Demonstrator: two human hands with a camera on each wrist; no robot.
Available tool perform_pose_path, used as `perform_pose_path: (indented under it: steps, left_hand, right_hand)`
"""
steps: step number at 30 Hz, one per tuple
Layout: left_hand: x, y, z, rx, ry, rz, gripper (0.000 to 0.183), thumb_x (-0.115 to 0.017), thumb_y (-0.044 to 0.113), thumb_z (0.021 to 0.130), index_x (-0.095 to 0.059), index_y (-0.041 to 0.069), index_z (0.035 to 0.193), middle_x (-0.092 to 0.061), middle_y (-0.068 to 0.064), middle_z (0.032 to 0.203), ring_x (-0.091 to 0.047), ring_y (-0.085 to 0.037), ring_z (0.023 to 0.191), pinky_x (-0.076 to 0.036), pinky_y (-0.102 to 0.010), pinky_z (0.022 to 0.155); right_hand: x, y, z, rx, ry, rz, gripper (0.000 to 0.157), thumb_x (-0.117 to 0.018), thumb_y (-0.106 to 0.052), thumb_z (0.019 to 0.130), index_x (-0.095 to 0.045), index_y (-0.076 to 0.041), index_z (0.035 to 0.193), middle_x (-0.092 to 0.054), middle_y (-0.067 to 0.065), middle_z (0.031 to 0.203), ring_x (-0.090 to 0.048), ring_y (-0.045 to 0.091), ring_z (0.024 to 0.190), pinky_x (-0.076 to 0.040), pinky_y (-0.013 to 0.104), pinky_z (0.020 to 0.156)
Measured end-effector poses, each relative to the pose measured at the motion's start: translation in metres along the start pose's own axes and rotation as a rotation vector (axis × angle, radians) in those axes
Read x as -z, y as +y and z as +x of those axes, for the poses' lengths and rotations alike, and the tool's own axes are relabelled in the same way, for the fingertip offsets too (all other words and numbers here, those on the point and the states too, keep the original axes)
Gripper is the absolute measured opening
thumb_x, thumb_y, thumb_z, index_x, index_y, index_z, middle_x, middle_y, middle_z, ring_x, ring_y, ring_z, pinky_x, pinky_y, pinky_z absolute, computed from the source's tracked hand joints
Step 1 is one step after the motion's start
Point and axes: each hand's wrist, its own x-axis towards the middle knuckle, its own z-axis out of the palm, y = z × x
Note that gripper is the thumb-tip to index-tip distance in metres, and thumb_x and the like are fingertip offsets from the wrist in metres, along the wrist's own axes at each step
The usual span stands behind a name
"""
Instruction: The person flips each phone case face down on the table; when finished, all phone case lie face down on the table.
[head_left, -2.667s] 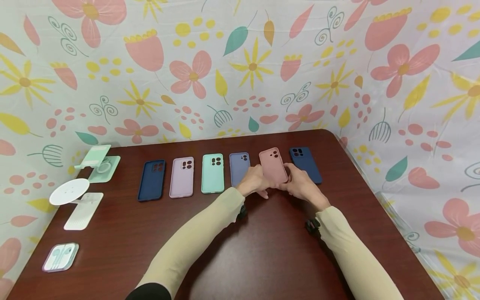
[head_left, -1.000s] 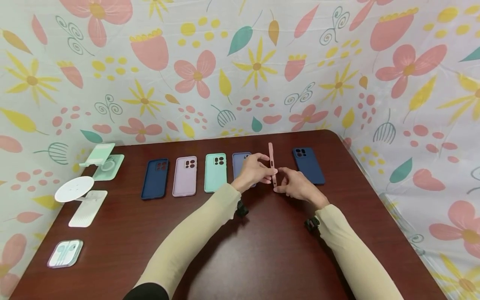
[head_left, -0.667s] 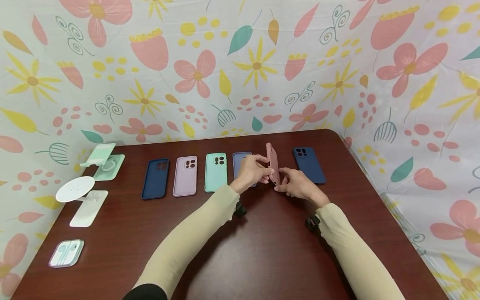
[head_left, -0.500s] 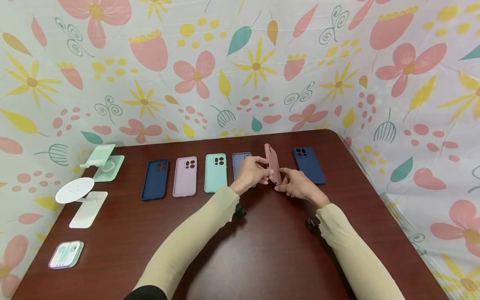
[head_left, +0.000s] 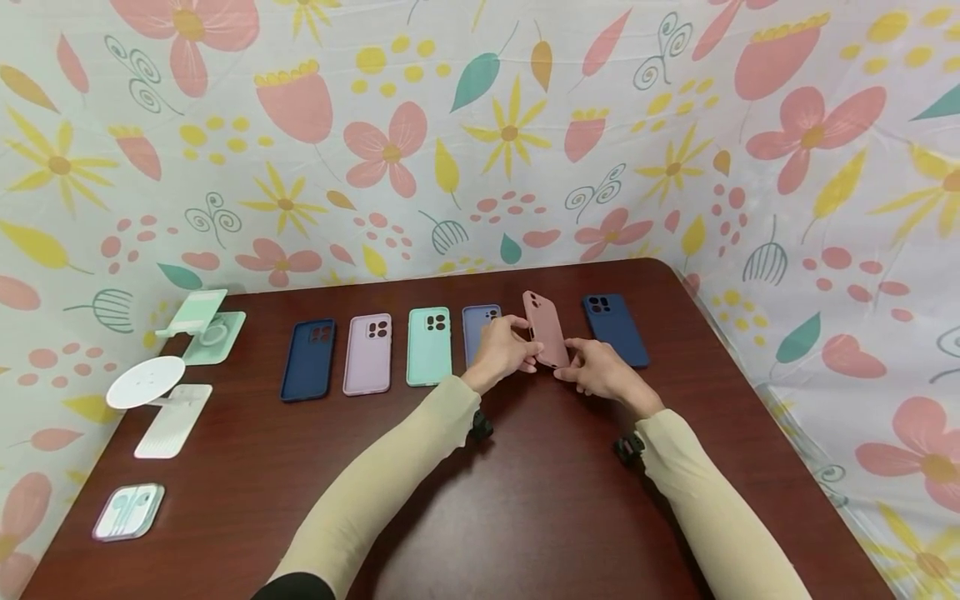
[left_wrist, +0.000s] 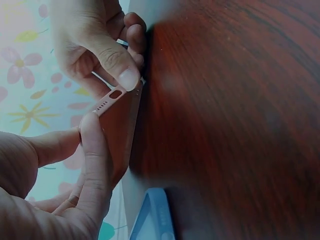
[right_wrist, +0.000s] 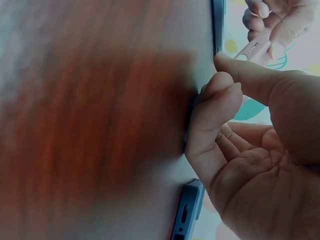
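Observation:
A pink phone case (head_left: 549, 332) stands tilted over the table, its flat face with the camera cutouts partly turned to the head view. My left hand (head_left: 501, 350) pinches its left edge between thumb and fingers. At the lower right corner, my right hand (head_left: 600, 367) holds the case with thumb and index finger. The left wrist view shows the bottom edge of the pink case (left_wrist: 111, 100), with port and speaker holes, between both hands. Just left, a periwinkle phone case (head_left: 476, 321) is partly hidden by my left hand. A dark blue phone case (head_left: 618, 332) lies to the right.
Along the row to the left lie a mint case (head_left: 429, 348), a lilac case (head_left: 367, 357) and a navy case (head_left: 307, 360). Green (head_left: 197, 312) and white (head_left: 146, 383) stands and boxed earphones (head_left: 129, 512) line the left edge. A floral cloth (head_left: 420, 75) rises behind the table.
The pink case faced the head view at first, then stood edge-on one second ago. Since then it has turned in my fingers to show its face with the cutouts again.

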Motion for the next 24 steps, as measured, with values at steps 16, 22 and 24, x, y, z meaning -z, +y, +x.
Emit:
perform_pose_path:
  steps: [16, 22, 24]
  left_hand:
    - [-0.015, -0.007, 0.011, 0.068, -0.025, 0.188, 0.068, -0.086, 0.006, 0.092, -0.059, 0.001, 0.153, -0.080, -0.015, 0.080, -0.074, -0.015, 0.053, -0.067, -0.029, 0.065]
    - [-0.028, -0.033, 0.045, 0.046, -0.035, 0.320, 0.068, -0.094, 0.016, 0.081, -0.066, 0.003, 0.142, -0.079, -0.010, 0.082, -0.075, -0.013, 0.052, -0.065, -0.025, 0.063]
    - [-0.034, -0.043, 0.058, 0.042, -0.034, 0.367, 0.056, -0.095, 0.019, 0.080, -0.072, 0.005, 0.129, -0.078, -0.008, 0.080, -0.074, -0.012, 0.050, -0.063, -0.025, 0.060]
  right_hand:
    - [0.003, 0.007, -0.005, -0.029, 0.027, -0.010, 0.072, -0.070, -0.018, 0.108, -0.036, 0.011, 0.164, -0.069, 0.009, 0.079, -0.065, 0.014, 0.058, -0.057, 0.030, 0.061]
    - [0.003, 0.006, -0.006, -0.051, 0.038, -0.018, 0.071, -0.069, -0.016, 0.108, -0.035, 0.010, 0.165, -0.068, 0.009, 0.079, -0.064, 0.013, 0.057, -0.057, 0.029, 0.059]
    - [0.004, 0.007, -0.006, -0.054, 0.042, -0.020, 0.071, -0.068, -0.015, 0.108, -0.036, 0.010, 0.165, -0.068, 0.010, 0.079, -0.064, 0.013, 0.056, -0.056, 0.029, 0.059]
